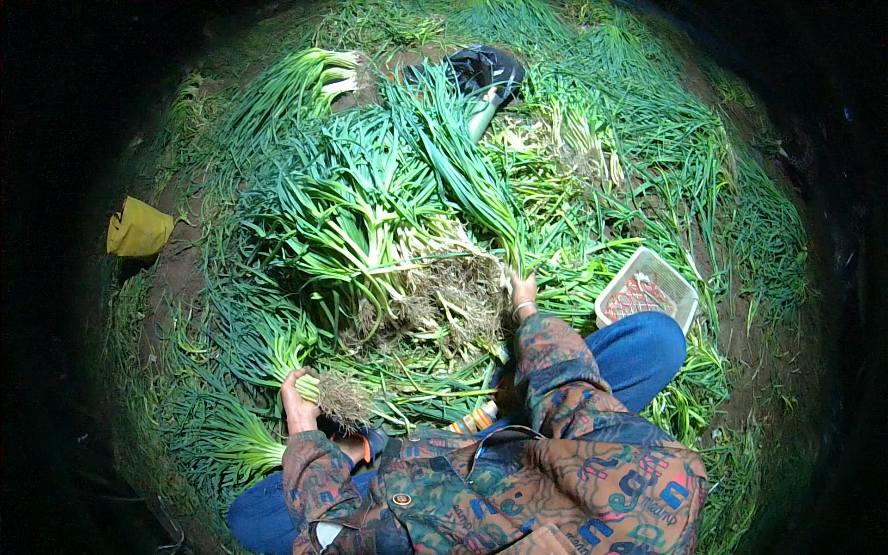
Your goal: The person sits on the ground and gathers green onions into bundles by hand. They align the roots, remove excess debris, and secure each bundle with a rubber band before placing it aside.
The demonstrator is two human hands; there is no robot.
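Observation:
My left hand (300,402) is closed around a bunch of long-leaved green alliums (284,354), like young leeks or green garlic. The tangled roots (345,400) of that bunch point right, over my lap. Farther forward, my right hand (524,290) grips the pale lower ends of a second bunch (479,187), whose leaves stretch away to the upper left. Between the two hands lies a big heap of the same plants (374,215), with dry, soil-coloured roots (458,291) on the near side. My fingers partly hide the stems in each hand.
A translucent plastic basket (645,284) with red bands inside stands by my right knee. On the left is a yellow container (140,227). A black plastic bag (485,69) lies at the back, near bundled greens (298,80). Loose leaves cover much of the soil.

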